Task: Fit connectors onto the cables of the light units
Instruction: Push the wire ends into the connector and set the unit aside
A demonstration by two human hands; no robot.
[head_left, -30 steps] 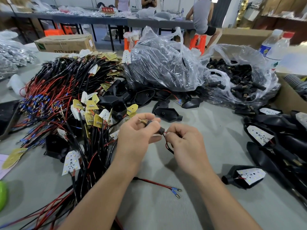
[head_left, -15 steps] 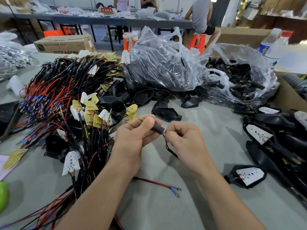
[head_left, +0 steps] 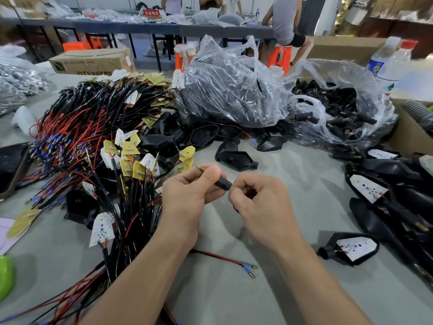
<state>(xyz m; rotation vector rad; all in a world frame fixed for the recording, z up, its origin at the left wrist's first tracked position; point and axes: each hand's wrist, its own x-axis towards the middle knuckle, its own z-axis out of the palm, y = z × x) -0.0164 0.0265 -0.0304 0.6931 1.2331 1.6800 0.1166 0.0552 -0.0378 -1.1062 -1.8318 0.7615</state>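
Between hands [head_left: 187, 195] [head_left: 262, 202] — black connector [head_left: 223, 184]

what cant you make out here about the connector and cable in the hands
- Head view: whether the cable is seated in the connector. The right hand covers the joint.
- Head view: the connector's far half and the base of the brass pin, wrapped by the left hand.
- Head view: the bottle label, too blurred to read.
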